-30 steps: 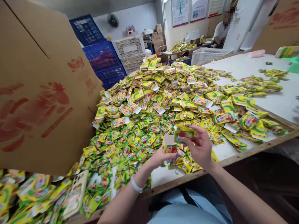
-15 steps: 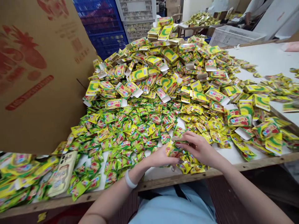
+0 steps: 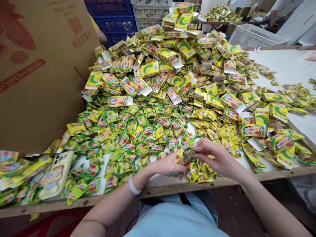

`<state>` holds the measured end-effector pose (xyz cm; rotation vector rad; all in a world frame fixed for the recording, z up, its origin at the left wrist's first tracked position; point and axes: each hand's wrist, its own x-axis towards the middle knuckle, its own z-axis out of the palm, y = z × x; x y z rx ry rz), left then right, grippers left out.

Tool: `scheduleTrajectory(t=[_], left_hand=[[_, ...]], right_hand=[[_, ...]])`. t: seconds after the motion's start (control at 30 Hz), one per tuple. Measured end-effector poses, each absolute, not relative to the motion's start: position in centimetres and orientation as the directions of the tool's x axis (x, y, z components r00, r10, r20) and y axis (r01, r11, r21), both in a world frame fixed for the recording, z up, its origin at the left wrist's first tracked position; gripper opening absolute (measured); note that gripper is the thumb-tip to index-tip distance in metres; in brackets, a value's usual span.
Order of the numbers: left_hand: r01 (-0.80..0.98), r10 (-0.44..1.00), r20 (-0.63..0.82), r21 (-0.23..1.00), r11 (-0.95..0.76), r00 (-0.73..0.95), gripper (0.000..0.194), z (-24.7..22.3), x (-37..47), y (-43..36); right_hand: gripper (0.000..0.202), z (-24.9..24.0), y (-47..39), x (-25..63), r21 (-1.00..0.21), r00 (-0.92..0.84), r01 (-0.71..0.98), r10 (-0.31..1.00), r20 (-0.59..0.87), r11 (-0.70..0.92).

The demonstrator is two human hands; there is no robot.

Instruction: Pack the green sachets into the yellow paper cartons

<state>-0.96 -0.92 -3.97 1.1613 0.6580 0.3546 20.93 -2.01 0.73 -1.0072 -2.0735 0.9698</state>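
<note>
My left hand (image 3: 168, 164) is wrapped around a small yellow-and-green candy box (image 3: 180, 157), held just above the front of the table. At the box's mouth a green candy packet (image 3: 189, 151) shows, and the curled fingertips of my right hand (image 3: 213, 156) pinch at it; the exact grip is partly hidden. Yellow candy packets (image 3: 194, 172) lie below and between my hands. Spread beyond them are many green candy packets (image 3: 140, 148). Behind those rises a large heap of yellow candy boxes (image 3: 148, 69), several with white flaps standing open.
A large cardboard carton (image 3: 49, 98) stands at the left. In front of it lies a phone (image 3: 56, 176) in a cream case. Blue crates (image 3: 118, 28) and a white crate (image 3: 256, 36) are at the back. The table's wooden edge (image 3: 172, 191) runs along the front.
The view has shifted slightly, so the pile sits a little differently in the picture. My right fingers have drawn back slightly from the box mouth; my left hand still holds the box.
</note>
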Motion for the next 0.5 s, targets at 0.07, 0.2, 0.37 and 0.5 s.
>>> scheduleTrajectory(t=[0.07,0.2,0.37,0.5], left_hand=[[0.088,0.526,-0.296,0.919,0.385,0.797,0.044,-4.2,-1.2,-1.0],[0.12,0.507,-0.28,0.938,0.326,0.815,0.058,-4.6,-1.1,-1.6],[0.198,0.555,-0.245,0.969,0.145,0.795,0.077,-4.0,-0.4,-2.2],[0.269,0.761,-0.009,0.938,-0.219,0.649,0.079,-2.9,-2.1,-0.3]], right_hand=[[0.019,0.2,-2.0,21.1,-0.797,-0.543,0.367,0.807,0.235,0.479],[0.028,-0.8,-3.1,20.9,-0.864,-0.664,0.313,0.742,0.097,0.394],[0.024,-1.9,-5.3,20.7,-0.908,-0.575,0.317,0.817,0.045,0.273],[0.021,-0.9,-5.0,27.4,-0.732,-0.146,0.62,0.958,0.246,0.283]])
